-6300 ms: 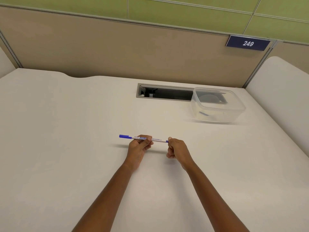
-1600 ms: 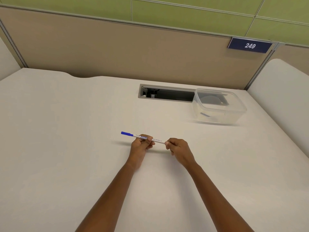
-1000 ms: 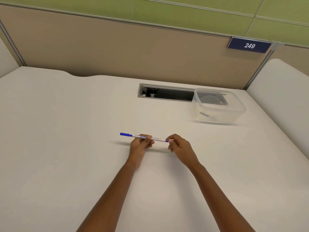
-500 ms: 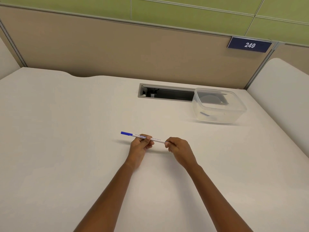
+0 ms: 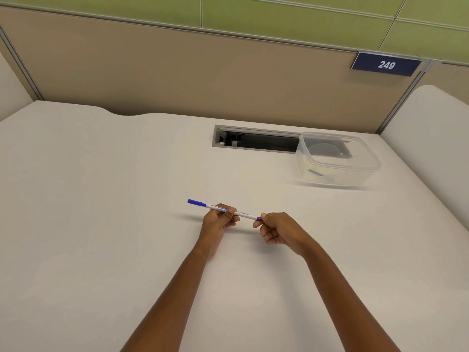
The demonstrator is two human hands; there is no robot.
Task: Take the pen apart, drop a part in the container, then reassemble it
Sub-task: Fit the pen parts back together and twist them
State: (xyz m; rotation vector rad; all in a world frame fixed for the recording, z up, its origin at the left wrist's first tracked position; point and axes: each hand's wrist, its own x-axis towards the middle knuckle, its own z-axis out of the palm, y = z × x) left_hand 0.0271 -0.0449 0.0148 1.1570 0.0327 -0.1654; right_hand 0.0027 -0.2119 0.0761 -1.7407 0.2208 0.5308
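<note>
Since half a second ago, right hand (image 5: 279,231) backed off slightly: blue end plug now visible at its pinching fingertips (image 5: 262,216). Left hand (image 5: 218,221) grips the pen (image 5: 242,213) mid-barrel, above the desk (image 5: 101,224). Container (image 5: 337,161) far right.
</note>
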